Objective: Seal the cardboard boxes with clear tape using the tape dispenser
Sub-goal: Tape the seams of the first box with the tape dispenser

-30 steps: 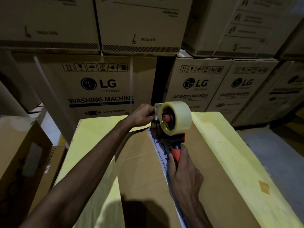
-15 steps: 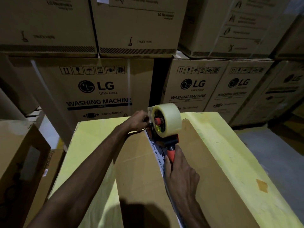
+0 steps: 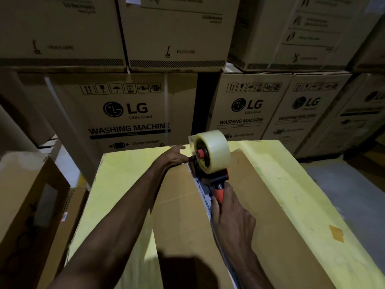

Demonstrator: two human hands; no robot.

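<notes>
tape dispenser, clear tape roll on top, sits on the printed strip along the cardboard box seam, near its far edge. right hand is clamped round the orange handle; left hand lies straight-fingered on the far edge, just beside the dispenser. lg washing machine cartons are stacked behind.

Cannot make out the fingertips of the left hand behind the tape dispenser, nor most of its orange handle inside the right hand. Cannot read all of the printed white strip, covered by dispenser and hand, nor the blurred print on the upper cartons.
</notes>
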